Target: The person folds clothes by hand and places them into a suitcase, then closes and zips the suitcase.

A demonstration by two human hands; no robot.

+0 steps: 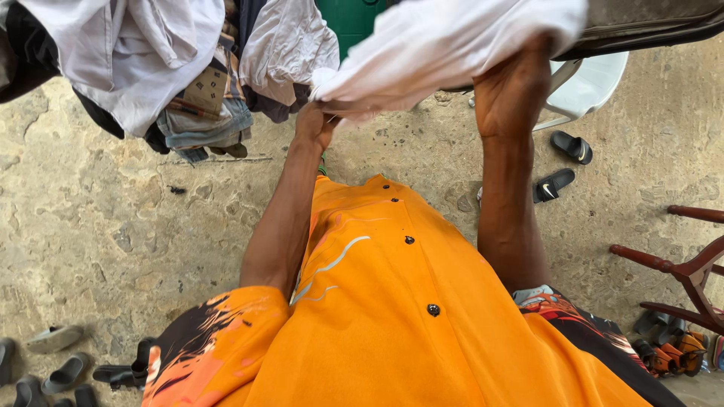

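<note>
White cloth (452, 45) is held up high, over a concrete floor (113, 226), beside other hung garments (128, 60). Its lower corner is pinched in the closed fingers of the left hand (315, 124); the right hand (513, 90) is gripped into its underside, fingers hidden in the folds. Judged best: the cloth should be spread flat and kept taut between both grips.

This is an outdoor yard of a home, used for drying laundry. Clothes (151, 68) hang overhead above a rough concrete floor (98, 226); slippers (562, 162) lie scattered about, and a white plastic chair (592, 83) and a wooden chair (690, 275) stand nearby.
</note>
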